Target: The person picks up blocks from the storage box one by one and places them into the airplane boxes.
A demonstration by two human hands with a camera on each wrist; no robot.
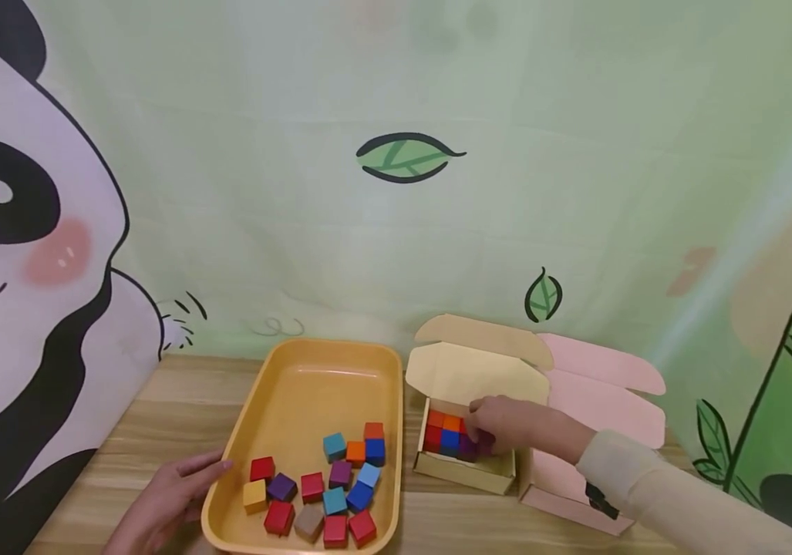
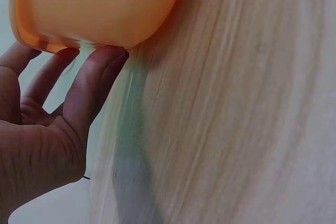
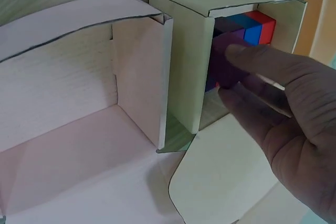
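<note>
At the cream box, 1 purple cube between right-hand fingers.

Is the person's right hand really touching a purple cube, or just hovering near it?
Touching. The right wrist view shows it: the right hand pinches the purple cube, its thumb tip pressed against it with no gap.

You can pass over the tray at its far end; the raised lid bars the yellow box from behind
</note>
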